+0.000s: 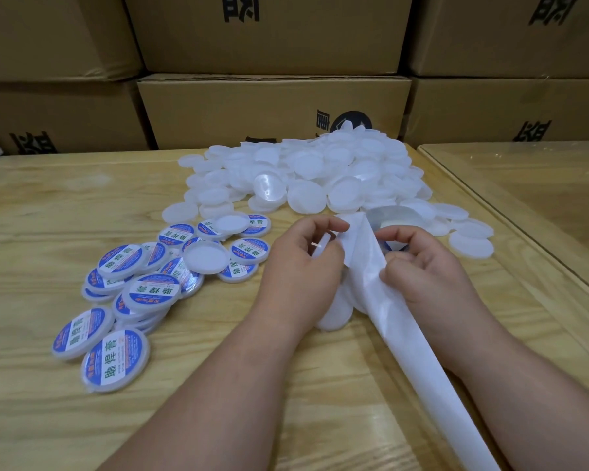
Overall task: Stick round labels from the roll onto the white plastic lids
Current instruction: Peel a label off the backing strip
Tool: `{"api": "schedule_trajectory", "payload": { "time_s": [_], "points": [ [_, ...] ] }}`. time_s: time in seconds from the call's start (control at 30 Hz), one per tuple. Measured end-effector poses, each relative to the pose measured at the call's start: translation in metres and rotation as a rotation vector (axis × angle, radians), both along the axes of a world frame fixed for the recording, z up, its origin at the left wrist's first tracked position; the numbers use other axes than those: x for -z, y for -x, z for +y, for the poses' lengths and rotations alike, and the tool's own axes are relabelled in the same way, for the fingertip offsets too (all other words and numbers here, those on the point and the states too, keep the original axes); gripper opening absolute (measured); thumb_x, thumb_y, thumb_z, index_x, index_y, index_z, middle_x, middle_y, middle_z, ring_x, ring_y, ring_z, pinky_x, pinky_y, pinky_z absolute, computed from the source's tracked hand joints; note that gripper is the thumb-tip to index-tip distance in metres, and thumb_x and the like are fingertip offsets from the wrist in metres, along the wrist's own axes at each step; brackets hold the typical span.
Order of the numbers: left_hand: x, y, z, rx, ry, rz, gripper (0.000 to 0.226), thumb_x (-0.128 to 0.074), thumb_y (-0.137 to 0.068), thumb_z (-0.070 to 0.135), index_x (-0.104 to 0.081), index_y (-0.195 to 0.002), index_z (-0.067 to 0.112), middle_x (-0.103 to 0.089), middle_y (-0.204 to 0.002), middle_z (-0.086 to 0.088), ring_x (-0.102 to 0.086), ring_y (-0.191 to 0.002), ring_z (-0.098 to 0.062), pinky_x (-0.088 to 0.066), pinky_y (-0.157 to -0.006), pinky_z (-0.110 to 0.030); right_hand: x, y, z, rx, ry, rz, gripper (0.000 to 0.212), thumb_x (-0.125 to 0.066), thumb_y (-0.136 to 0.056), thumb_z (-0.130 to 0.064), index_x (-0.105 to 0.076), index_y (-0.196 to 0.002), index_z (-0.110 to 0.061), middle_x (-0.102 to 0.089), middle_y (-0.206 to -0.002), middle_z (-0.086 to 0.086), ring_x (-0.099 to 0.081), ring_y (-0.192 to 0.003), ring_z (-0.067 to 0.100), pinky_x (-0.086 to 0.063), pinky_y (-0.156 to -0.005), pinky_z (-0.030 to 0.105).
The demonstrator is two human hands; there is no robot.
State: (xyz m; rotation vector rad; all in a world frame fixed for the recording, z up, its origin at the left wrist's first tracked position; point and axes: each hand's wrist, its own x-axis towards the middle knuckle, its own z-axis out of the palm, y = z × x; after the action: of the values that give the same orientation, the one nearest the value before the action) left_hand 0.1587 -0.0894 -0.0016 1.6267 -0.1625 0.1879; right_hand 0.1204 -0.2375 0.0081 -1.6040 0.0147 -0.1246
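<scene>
A white backing strip (402,328) from the label roll (393,215) runs from between my hands down to the lower right. My left hand (300,266) holds a white lid, its fingers curled by the strip's top fold. A plain lid (334,314) shows under that wrist. My right hand (425,266) pinches the strip's right edge, and a blue label (393,247) peeks out under its fingers. A big heap of plain white lids (320,175) lies behind. Labelled lids (143,294) with blue and white print lie scattered at the left.
Everything sits on a wooden table (82,205). A second table (538,185) adjoins at the right. Stacked cardboard boxes (272,107) wall off the far edge right behind the lid heap.
</scene>
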Motion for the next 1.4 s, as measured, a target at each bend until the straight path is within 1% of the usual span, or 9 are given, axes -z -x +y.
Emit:
{"api": "schedule_trajectory", "payload": {
  "time_s": [0.1,0.3,0.53,0.6,0.73,0.83,1.0,1.27,1.4],
  "points": [
    [-0.001,-0.002,0.002,-0.058,0.074,0.046,0.026,-0.055,-0.072,0.023,-0.073,-0.084,0.039,-0.067,-0.074,0.017,-0.059,-0.066,-0.012,-0.05,-0.058,-0.025,0.001,-0.001,-0.001,0.002,-0.011,0.01,0.039,-0.051,-0.076,-0.008,-0.068,-0.1,-0.033,-0.044,-0.063,0.003,-0.04,-0.059,0.018,-0.037,-0.052,0.026],
    [-0.005,-0.002,0.005,-0.125,0.198,0.097,0.024,-0.053,-0.07,0.021,-0.073,-0.078,0.032,-0.065,-0.065,0.012,-0.055,-0.054,-0.005,-0.043,-0.049,-0.014,0.001,-0.002,0.0,0.025,-0.046,0.02,0.043,-0.049,-0.068,-0.01,-0.068,-0.102,-0.028,-0.051,-0.085,0.012,-0.042,-0.073,0.028,-0.035,-0.065,0.04],
    [-0.008,-0.003,0.009,-0.159,0.23,0.145,0.024,-0.053,-0.071,0.025,-0.074,-0.078,0.036,-0.063,-0.065,0.011,-0.059,-0.062,-0.007,-0.045,-0.052,-0.02,0.002,0.001,-0.002,0.087,-0.088,-0.059,0.03,-0.053,-0.073,-0.014,-0.07,-0.095,-0.024,-0.042,-0.057,-0.004,-0.035,-0.049,0.013,-0.033,-0.044,0.022],
    [-0.009,-0.001,0.007,-0.113,0.207,0.138,0.023,-0.055,-0.072,0.025,-0.074,-0.079,0.035,-0.064,-0.068,0.01,-0.058,-0.061,-0.007,-0.044,-0.054,-0.019,0.002,0.001,0.0,0.127,-0.033,-0.152,0.023,-0.058,-0.082,-0.007,-0.07,-0.093,-0.022,-0.043,-0.059,-0.007,-0.036,-0.051,0.009,-0.034,-0.045,0.018],
    [-0.01,0.004,0.003,0.003,0.143,0.084,0.021,-0.057,-0.072,0.022,-0.074,-0.076,0.034,-0.066,-0.071,0.015,-0.056,-0.056,-0.004,-0.042,-0.052,-0.013,0.005,0.0,0.007,0.133,0.07,-0.283,0.041,-0.057,-0.089,0.013,-0.07,-0.089,-0.026,-0.049,-0.067,-0.009,-0.042,-0.056,0.005,-0.037,-0.05,0.013],
    [-0.01,0.006,0.002,0.046,0.122,0.065,0.021,-0.057,-0.072,0.021,-0.075,-0.077,0.031,-0.068,-0.079,0.018,-0.058,-0.06,-0.004,-0.044,-0.055,-0.011,0.007,0.0,0.009,0.127,0.108,-0.307,0.042,-0.059,-0.088,0.012,-0.071,-0.085,-0.027,-0.05,-0.067,-0.017,-0.043,-0.056,0.003,-0.037,-0.051,0.012],
    [-0.011,0.007,0.003,0.07,0.129,0.075,0.021,-0.057,-0.073,0.024,-0.075,-0.083,0.025,-0.065,-0.067,0.018,-0.057,-0.055,-0.002,-0.042,-0.053,-0.009,0.006,0.0,0.008,0.177,0.126,-0.312,0.033,-0.066,-0.088,0.006,-0.071,-0.081,-0.026,-0.051,-0.063,-0.016,-0.045,-0.055,0.002,-0.039,-0.052,0.011],
    [-0.013,0.009,0.004,0.193,0.228,0.027,0.021,-0.055,-0.081,0.025,-0.06,-0.102,0.023,-0.067,-0.074,-0.003,-0.057,-0.059,-0.018,-0.046,-0.06,-0.024,0.003,0.0,0.008,0.204,0.049,-0.31,0.028,-0.072,-0.09,-0.004,-0.077,-0.08,-0.031,-0.059,-0.068,-0.007,-0.054,-0.061,0.001,-0.045,-0.059,0.011],
    [-0.014,0.008,0.005,0.191,0.265,0.07,0.024,-0.051,-0.077,0.024,-0.056,-0.101,0.022,-0.068,-0.072,-0.003,-0.054,-0.054,-0.02,-0.04,-0.056,-0.029,0.001,-0.001,0.006,0.213,-0.03,-0.273,0.034,-0.072,-0.09,-0.004,-0.076,-0.074,-0.034,-0.062,-0.07,-0.008,-0.057,-0.064,0.003,-0.049,-0.06,0.013]
  ]
}}
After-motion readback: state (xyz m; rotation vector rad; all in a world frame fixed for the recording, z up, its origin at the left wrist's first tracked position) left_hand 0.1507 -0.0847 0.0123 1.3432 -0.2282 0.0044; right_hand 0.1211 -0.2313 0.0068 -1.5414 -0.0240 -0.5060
